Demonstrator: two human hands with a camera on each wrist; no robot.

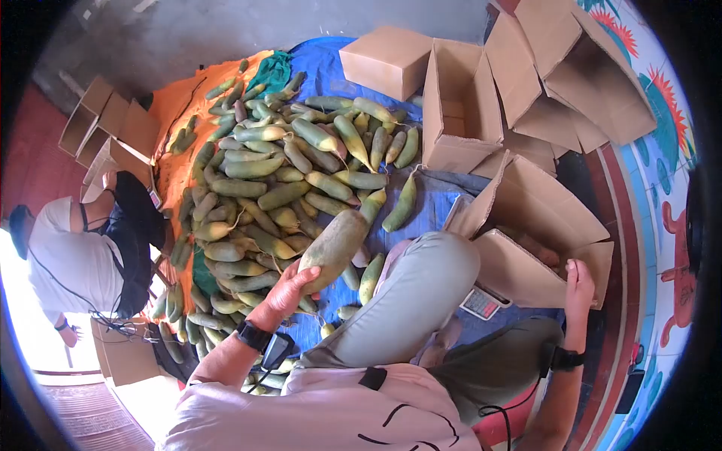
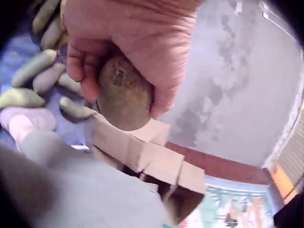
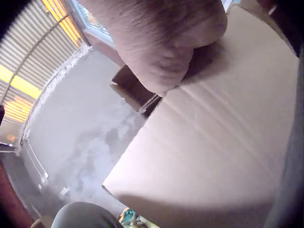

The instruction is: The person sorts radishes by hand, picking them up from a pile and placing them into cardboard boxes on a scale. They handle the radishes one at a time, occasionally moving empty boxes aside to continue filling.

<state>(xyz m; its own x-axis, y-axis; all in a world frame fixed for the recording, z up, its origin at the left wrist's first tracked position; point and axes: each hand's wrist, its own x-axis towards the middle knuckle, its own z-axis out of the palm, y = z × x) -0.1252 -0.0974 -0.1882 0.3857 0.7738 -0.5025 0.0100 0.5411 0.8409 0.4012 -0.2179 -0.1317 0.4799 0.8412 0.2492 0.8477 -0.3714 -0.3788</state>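
Observation:
A thick green radish (image 1: 336,252) is gripped near one end by my left hand (image 1: 287,292), thumb on one side and fingers on the other. It is held up over the pile of green radishes (image 1: 252,188); in the left wrist view its blunt brown end (image 2: 124,99) points toward the camera. My right hand (image 1: 579,284) is at the near right edge of an open cardboard box (image 1: 519,263). Its curled fingers (image 3: 164,78) grip the edge of the cardboard flap (image 3: 204,137). Inside the box, a few brownish shapes (image 1: 535,244) are partly hidden by the walls.
Blue tarp (image 1: 432,203) lies under the radishes, with orange sheeting (image 1: 169,135) on the left. More cardboard boxes (image 1: 460,105) stand at the back right. A calculator (image 1: 483,303) lies beside the near box. Another person (image 1: 79,255) sits at the left.

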